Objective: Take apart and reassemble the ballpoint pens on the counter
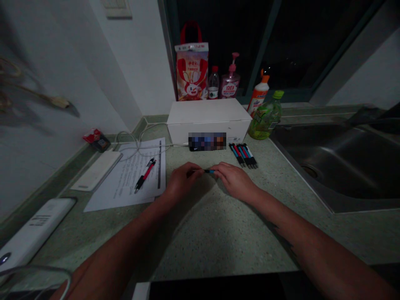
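My left hand [183,180] and my right hand [234,181] meet above the speckled green countertop [200,233], pinching a slim pen [208,171] with a blue band between them. Its ends are partly hidden by my fingers. To the left, a red-and-black pen [145,175] lies on a printed sheet of paper [131,179]. A row of several red-and-blue pens [243,155] lies beyond my right hand.
A white box [208,121] stands at the back with a blurred dark object [207,141] against it. Behind are a printed bag [191,73] and bottles [265,116]. A steel sink [334,162] lies right; a white cable [140,143] and power bank [34,229] lie left.
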Tool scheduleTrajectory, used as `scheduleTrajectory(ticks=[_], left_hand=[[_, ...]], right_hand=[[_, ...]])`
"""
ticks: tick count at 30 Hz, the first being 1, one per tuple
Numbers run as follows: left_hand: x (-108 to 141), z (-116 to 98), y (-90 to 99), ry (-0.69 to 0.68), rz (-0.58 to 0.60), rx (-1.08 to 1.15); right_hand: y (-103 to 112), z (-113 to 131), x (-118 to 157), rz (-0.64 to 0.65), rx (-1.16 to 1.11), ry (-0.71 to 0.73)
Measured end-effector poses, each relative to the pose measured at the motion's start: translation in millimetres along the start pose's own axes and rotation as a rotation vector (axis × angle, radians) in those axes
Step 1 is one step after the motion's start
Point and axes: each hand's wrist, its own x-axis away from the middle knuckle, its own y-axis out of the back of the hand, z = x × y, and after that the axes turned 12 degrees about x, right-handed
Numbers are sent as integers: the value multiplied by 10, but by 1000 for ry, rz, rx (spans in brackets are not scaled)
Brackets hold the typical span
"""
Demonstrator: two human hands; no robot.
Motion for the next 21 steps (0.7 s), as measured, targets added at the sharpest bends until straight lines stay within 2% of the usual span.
scheduleTrajectory(ticks=[10, 14, 18, 21], left_hand=[[-6, -34, 19, -35, -24, -20], [5, -49, 17, 21, -20, 26], [10, -47, 23, -8, -34, 0], [4, -34, 24, 19, -20, 10]], right_hand=[[-13, -19, 6, -4, -10, 11], [0, -7, 3, -3, -10, 15], [4, -2, 4, -2, 4, 8], [-6, -6, 7, -6, 10, 6]])
